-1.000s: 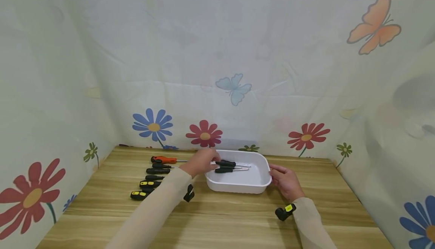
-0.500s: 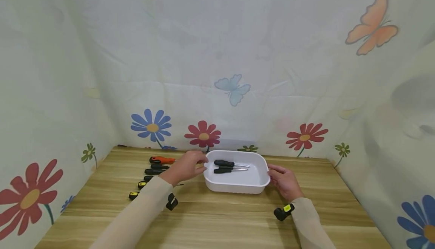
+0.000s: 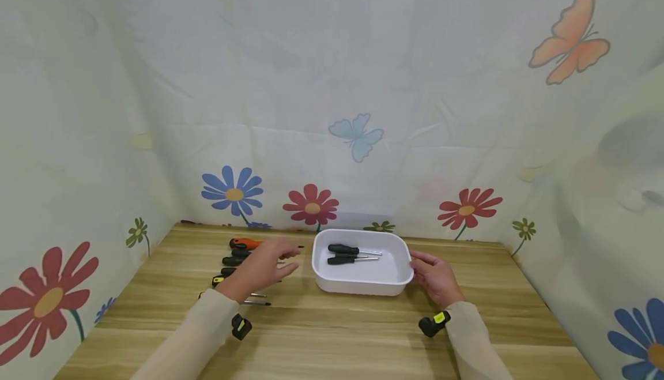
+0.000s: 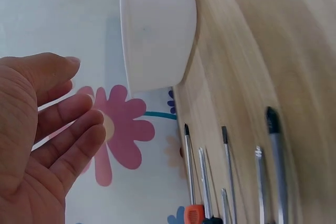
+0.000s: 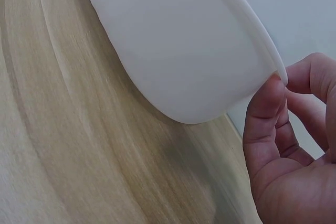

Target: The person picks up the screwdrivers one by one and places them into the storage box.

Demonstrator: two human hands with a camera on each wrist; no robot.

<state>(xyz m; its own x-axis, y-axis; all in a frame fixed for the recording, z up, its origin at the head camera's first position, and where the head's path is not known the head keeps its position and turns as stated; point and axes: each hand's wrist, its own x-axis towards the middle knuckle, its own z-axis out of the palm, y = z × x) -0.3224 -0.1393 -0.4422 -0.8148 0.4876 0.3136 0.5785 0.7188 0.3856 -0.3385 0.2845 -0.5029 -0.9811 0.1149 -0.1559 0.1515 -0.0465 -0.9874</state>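
A white plastic container [image 3: 358, 285] stands on the wooden table, holding a few black-handled screwdrivers [image 3: 342, 249] with metal shafts. My right hand [image 3: 438, 279] pinches its right rim between thumb and fingers, as the right wrist view shows [image 5: 294, 150]. To the container's left, my left hand [image 3: 261, 267] hangs above a row of screwdrivers, holding nothing; its fingers [image 4: 79, 129] are loosely bent and apart from the thumb. Beneath it lie an orange-handled screwdriver [image 3: 244, 244] and several with black or black-and-yellow handles, partly hidden by the hand and sleeve.
The wooden table [image 3: 342, 339] runs up to a pale cloth backdrop [image 3: 394, 184] printed with flowers and butterflies. Small black wrist cameras [image 3: 241, 327] sit on both wrists. In the left wrist view, shaft tips [image 4: 273, 121] point toward the container.
My left hand, at first over the container with its fingers at the screwdrivers, has let go and moved left above the row on the table. The right hand has stayed on the rim.
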